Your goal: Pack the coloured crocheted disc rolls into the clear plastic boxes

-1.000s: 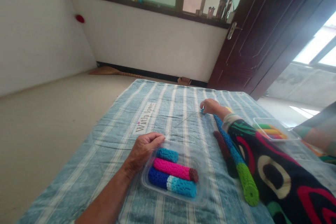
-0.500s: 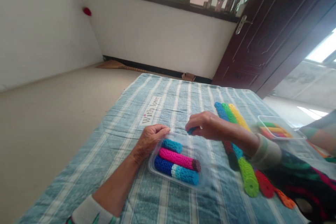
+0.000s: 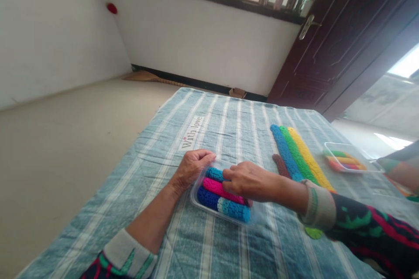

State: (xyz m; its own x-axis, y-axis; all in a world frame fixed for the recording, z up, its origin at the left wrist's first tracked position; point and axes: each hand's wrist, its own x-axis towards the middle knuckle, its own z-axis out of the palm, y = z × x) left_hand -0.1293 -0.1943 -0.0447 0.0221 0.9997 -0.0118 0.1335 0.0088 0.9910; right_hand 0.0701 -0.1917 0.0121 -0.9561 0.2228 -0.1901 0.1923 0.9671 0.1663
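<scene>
A clear plastic box (image 3: 209,212) sits on the striped cloth, holding rows of stacked notched discs. Inside are a short light-blue row (image 3: 214,174), a pink row (image 3: 218,188) and a dark-blue and light-blue row (image 3: 233,210). My left hand (image 3: 194,166) is closed on the box's far left corner, thumb along the rim. Over the box, my right hand (image 3: 244,179) is closed with fingertips at the right end of the short light-blue row. Its fingers mostly hide the blue discs there and cover part of the pink row.
Long blue (image 3: 286,152), green (image 3: 299,154) and yellow disc rows (image 3: 310,161) lie to the right, beside a brown one (image 3: 280,165). Farther right stands another clear box (image 3: 348,170) with coloured rows, near another person's arm (image 3: 401,168). A dark red door (image 3: 340,30) is behind.
My right hand has moved down and left into the box, carrying a small blue piece to the end of the short light-blue row. My left hand keeps its hold on the corner.
</scene>
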